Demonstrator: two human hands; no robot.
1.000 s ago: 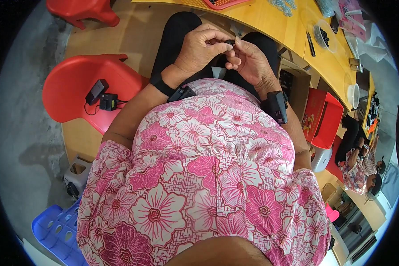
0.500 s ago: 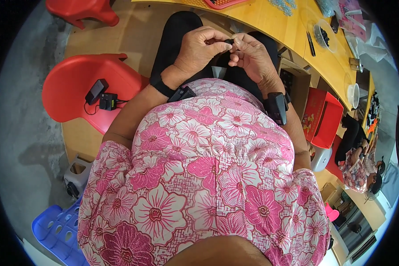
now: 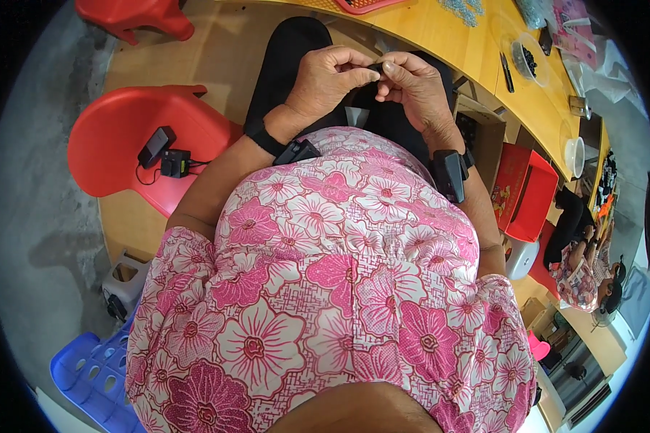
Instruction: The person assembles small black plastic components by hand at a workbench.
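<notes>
Above my lap my two hands meet, fingertips almost touching. Between them is a small black piece (image 3: 375,67), mostly covered by the fingers, so its kind does not show. My left hand (image 3: 326,81) pinches it between thumb and forefinger. From the other side my right hand (image 3: 417,88) holds it too, thumb against forefinger, the other fingers curled. Each wrist wears a black strap with a dark device. On the yellow table (image 3: 477,54) to the right stands a clear bowl (image 3: 529,58) of small black pieces, with a black pen-like tool (image 3: 507,72) beside it.
A red chair (image 3: 115,137) at my left carries black devices with cables (image 3: 173,163). Far on the table are a red basket (image 3: 372,6) and a heap of pale blue bits (image 3: 464,10). A red box (image 3: 523,191) stands under the table's right side. Another person (image 3: 581,267) sits at far right.
My hands stay together on the small black piece. The fingers of my right hand have shifted slightly; otherwise little differs.
</notes>
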